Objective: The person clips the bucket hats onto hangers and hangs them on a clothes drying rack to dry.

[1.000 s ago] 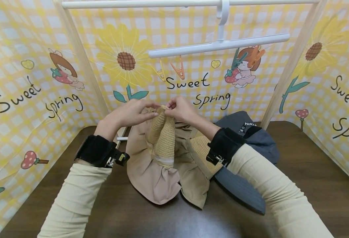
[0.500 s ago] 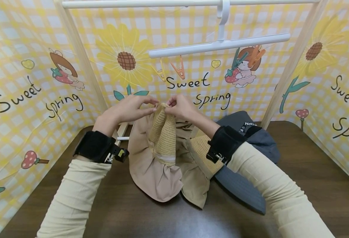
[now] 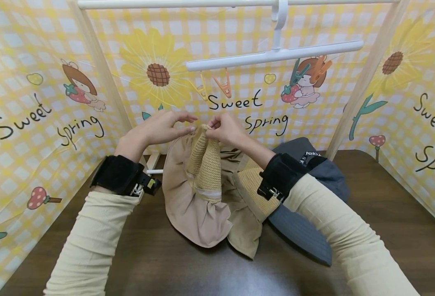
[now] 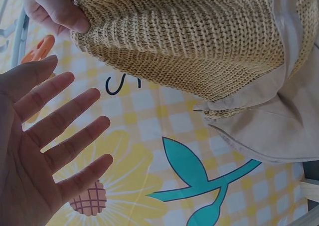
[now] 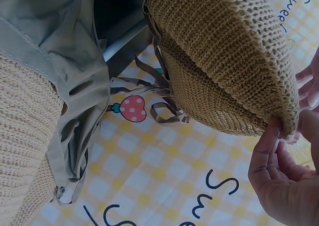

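A sun hat with a knitted straw crown (image 3: 209, 164) and a pinkish-beige fabric brim (image 3: 198, 222) hangs crown-up, folded, in the middle of the head view. My right hand (image 3: 226, 128) pinches the crown's top edge between thumb and fingers; the right wrist view shows this pinch at the crown's corner. Beside the crown's left, my left hand (image 3: 161, 127) has its fingers spread. In the left wrist view that hand (image 4: 55, 131) stands apart from the straw, palm showing. Thin ribbon ties (image 5: 167, 111) dangle from the hat.
A second straw hat (image 3: 256, 185) with a tan brim and a dark grey cap (image 3: 302, 230) lie on the brown table (image 3: 136, 255) to the right. Above hangs a white hanger (image 3: 276, 53) with orange clips (image 3: 222, 85), on a rack bar (image 3: 187, 5).
My right hand has raised the straw hat slightly and shifted it a little right. My left hand has drawn up and away from the crown, its fingers opening wider.
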Tool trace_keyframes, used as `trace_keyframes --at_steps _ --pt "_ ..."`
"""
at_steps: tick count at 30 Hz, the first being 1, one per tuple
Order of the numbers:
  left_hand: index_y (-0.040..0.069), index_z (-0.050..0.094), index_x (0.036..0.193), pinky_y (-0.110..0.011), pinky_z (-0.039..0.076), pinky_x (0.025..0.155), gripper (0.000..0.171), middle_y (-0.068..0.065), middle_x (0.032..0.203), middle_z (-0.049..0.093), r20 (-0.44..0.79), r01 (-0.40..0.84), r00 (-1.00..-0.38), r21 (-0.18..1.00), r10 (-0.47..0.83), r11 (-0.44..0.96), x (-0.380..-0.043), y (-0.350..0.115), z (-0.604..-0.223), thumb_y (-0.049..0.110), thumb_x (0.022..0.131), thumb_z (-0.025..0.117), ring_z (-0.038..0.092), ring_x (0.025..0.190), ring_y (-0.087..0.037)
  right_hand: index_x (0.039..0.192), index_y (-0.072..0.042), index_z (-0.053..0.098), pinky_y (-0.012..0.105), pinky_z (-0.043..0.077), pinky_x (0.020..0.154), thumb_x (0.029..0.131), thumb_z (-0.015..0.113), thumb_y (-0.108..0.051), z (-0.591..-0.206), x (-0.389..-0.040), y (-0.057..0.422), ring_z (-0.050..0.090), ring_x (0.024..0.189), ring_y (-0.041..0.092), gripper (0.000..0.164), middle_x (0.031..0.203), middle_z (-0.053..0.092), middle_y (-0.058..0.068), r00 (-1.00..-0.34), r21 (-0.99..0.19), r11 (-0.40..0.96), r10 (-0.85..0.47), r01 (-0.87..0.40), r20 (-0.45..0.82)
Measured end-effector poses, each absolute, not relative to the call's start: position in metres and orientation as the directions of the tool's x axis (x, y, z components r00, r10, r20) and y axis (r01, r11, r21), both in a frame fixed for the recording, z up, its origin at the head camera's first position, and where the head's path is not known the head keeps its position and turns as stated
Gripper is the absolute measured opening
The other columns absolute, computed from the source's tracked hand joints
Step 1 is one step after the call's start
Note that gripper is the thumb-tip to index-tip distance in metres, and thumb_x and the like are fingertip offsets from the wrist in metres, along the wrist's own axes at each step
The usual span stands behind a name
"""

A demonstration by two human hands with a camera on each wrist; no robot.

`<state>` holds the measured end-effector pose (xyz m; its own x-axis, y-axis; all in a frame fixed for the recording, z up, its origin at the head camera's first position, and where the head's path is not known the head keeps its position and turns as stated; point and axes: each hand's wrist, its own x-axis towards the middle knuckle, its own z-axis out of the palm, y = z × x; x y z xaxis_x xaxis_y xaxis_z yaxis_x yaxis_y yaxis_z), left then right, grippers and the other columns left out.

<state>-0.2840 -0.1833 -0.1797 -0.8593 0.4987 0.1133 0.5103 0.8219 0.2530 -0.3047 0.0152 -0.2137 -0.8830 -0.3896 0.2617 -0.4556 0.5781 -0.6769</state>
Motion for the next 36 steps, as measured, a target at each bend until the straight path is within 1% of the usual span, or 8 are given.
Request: trace_keyframes --at_steps 5,13,21,30,36 --pt "0.011 0.047 0.136 -0.052 0.036 0.103 0.044 -0.013 0.138 0.051 0.108 0.518 -0.854 0.258 0.508 0.816 -0.285 -0.181 -0.175 0.033 0.097 0.047 0.043 0.130 -0.034 0.092 -0.004 0.067 0.020 0.046 0.062 0.083 0.061 -0.013 -0.212 -0.305 0.015 0.056 0.074 0.013 0.015 0.088 0.065 0.007 -0.886 -0.681 0.578 -0.388 -0.449 0.254" --pt "0.012 0.046 0.136 -0.051 0.037 0.103 0.043 -0.012 0.139 0.049 0.108 0.512 -0.858 0.254 0.502 0.821 -0.289 -0.179 -0.169 0.030 0.097 0.047 0.043 0.129 -0.033 0.093 -0.003 0.066 0.019 0.044 0.061 0.083 0.061 -0.012 -0.208 -0.304 0.016 0.055 0.073 0.013 0.015 0.086 0.063 0.007 -0.882 -0.697 0.557 -0.396 -0.452 0.255" --pt "0.010 0.045 0.137 -0.051 0.035 0.104 0.045 -0.015 0.139 0.049 0.107 0.493 -0.869 0.266 0.483 0.828 -0.294 -0.177 -0.161 0.033 0.097 0.046 0.044 0.129 -0.033 0.093 -0.003 0.066 0.020 0.044 0.062 0.083 0.061 -0.012 -0.206 -0.306 0.018 0.054 0.073 0.013 0.015 0.086 0.063 0.006 -0.881 -0.698 0.557 -0.403 -0.450 0.246" --pt "0.013 0.045 0.138 -0.051 0.035 0.104 0.045 -0.017 0.136 0.051 0.122 0.482 -0.876 0.270 0.467 0.833 -0.296 -0.170 -0.153 0.032 0.097 0.047 0.046 0.126 -0.034 0.094 -0.003 0.066 0.020 0.045 0.063 0.083 0.061 -0.012 -0.204 -0.306 0.018 0.055 0.073 0.013 0.016 0.086 0.064 0.007 -0.880 -0.686 0.566 -0.399 -0.458 0.258" --pt "0.014 0.043 0.139 -0.050 0.036 0.103 0.046 -0.018 0.136 0.051 0.100 0.469 -0.883 0.269 0.459 0.842 -0.298 -0.170 -0.151 0.034 0.097 0.045 0.047 0.126 -0.034 0.094 -0.003 0.067 0.020 0.046 0.064 0.082 0.061 -0.012 -0.202 -0.307 0.018 0.056 0.073 0.014 0.016 0.086 0.065 0.008 -0.880 -0.676 0.574 -0.390 -0.461 0.269"
